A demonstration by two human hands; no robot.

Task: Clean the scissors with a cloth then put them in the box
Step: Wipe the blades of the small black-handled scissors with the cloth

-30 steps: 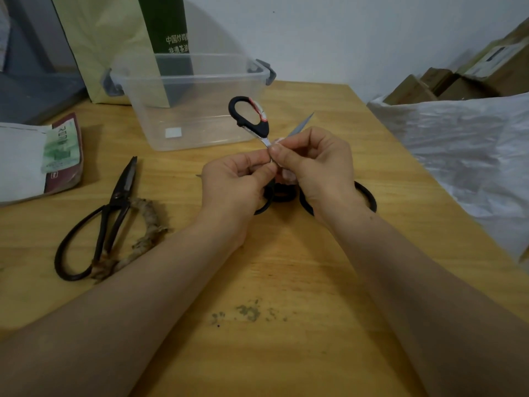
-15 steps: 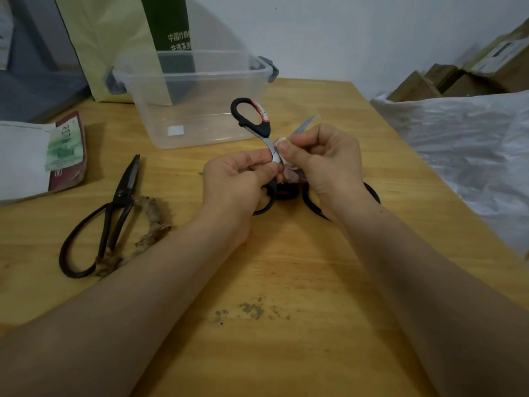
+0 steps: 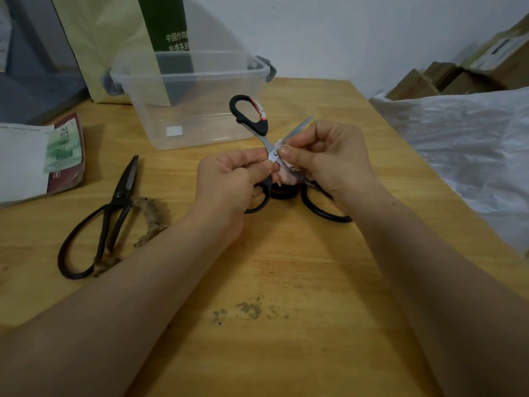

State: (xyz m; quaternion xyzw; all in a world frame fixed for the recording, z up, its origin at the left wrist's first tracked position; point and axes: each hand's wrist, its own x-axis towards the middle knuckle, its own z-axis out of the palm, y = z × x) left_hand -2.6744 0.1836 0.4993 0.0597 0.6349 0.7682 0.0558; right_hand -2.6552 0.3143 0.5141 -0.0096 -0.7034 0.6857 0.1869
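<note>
Pinching a pinkish cloth (image 3: 286,174) against one blade with the right fingers (image 3: 292,152), just beside the pivot of the black-handled scissors (image 3: 259,126). Gripping the near handle loop with the left fingers (image 3: 252,167), curled round it. Left hand (image 3: 229,184) and right hand (image 3: 332,161) close together over the middle of the bench (image 3: 286,282), with the scissors spread open between them: other loop raised toward the far side, bare blade tip poking out far-right past the right knuckles. Under the hands, black loops on the wood, possibly another pair (image 3: 323,210), mostly hidden. Just beyond, toward the far left, a clear open-topped plastic box (image 3: 200,121). At the left, old dark shears (image 3: 114,213) lying flat, touching a frayed twine-wrapped stick (image 3: 150,222). Farther left, a printed packet (image 3: 63,156); behind the box, a paper bag (image 3: 108,38). At the right edge, crumpled white plastic sheeting (image 3: 472,144).
</note>
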